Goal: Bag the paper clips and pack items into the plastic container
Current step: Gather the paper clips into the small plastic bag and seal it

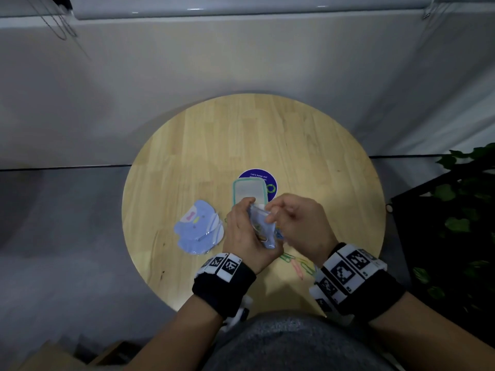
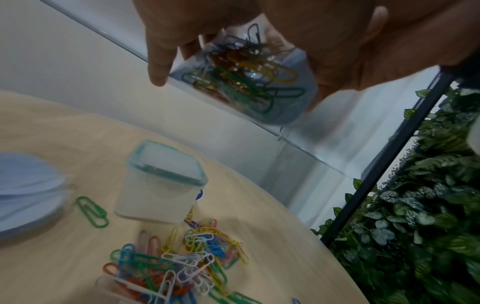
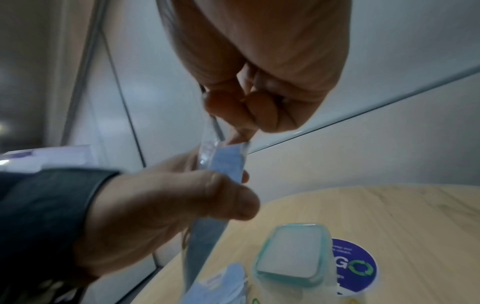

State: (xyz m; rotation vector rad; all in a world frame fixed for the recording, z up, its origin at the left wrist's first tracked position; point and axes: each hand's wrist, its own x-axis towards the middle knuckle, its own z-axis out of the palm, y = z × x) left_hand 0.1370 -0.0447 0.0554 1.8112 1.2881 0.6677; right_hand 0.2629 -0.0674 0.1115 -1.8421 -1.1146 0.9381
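Note:
My left hand [image 1: 241, 231] grips a small clear and blue zip bag [image 1: 261, 226] above the table's near middle. Coloured paper clips fill the bag [image 2: 249, 76]. My right hand [image 1: 281, 214] pinches the bag's top edge [image 3: 226, 158] between thumb and fingertips [image 3: 249, 111]. In the right wrist view my left hand [image 3: 168, 205] wraps the bag lower down. The plastic container [image 1: 249, 191] with a teal rim stands just beyond my hands, upright and empty [image 2: 161, 181]. Loose paper clips [image 2: 176, 265] lie in a heap on the table under my hands [image 1: 297, 261].
A stack of blue printed bags [image 1: 198, 228] lies left of my hands. One green clip [image 2: 91, 211] lies apart beside it. A purple round sticker [image 1: 267, 180] sits behind the container. The round wooden table [image 1: 241, 135] stands by a wall, with a leafy plant [image 1: 460, 210] to the right.

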